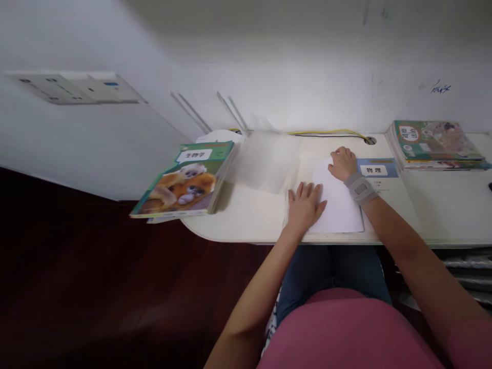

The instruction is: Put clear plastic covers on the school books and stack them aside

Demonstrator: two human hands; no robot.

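My left hand [303, 205] lies palm down with fingers spread, at the left side of a white sheet [334, 210] near the desk's front edge. My right hand [343, 163], with a grey band on its wrist, has bent fingers closed at the sheet's upper end; its fingertips are partly hidden. Directly right of the sheet, and partly covered by it, shows a physics textbook [380, 179] with a blue and white cover. Left of my hands, a translucent sheet [265, 161] is blurred, and its edges are hard to make out.
A stack of biology textbooks [188, 184] overhangs the rounded left end of the white desk [215, 225]. More textbooks [438, 141] are piled at the right against the wall. Yellow and black cables run along the back to a cable hole [369, 140]. Wall sockets [77, 88] are at upper left.
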